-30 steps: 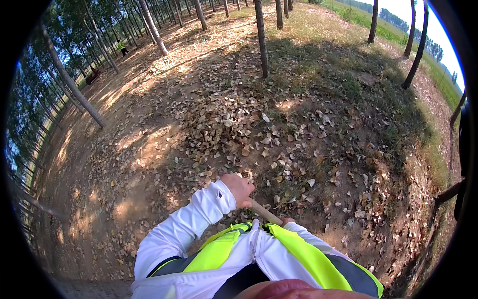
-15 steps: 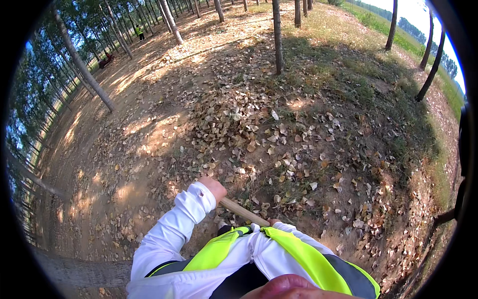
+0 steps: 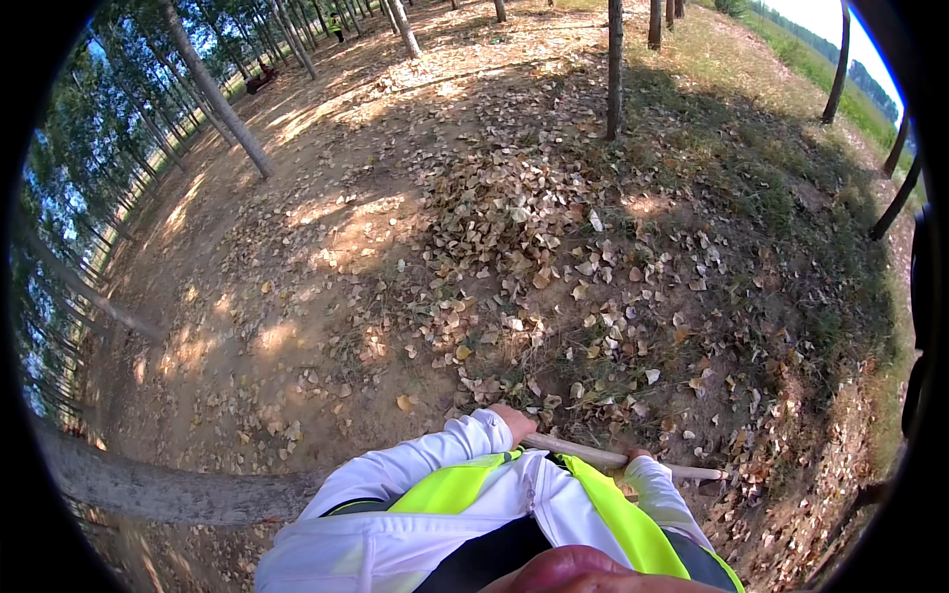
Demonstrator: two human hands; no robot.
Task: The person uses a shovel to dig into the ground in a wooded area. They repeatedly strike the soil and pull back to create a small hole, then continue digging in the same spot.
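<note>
Hands (image 3: 516, 424) around wooden pole (image 3: 581, 451), dry leaves (image 3: 509, 212) ahead, tree trunk (image 3: 168, 484) at left.

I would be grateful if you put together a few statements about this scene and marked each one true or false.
1. The left grip and right grip are both on a wooden stick. True.
2. The person is bare-armed. False: white sleeves are worn.
3. The wooden stick reaches out to the right beyond the right grip. True.
4. The person is on a tiled floor. False: there is earth strewn with dry leaves.
5. A green field shows toward the upper right. True.
</note>
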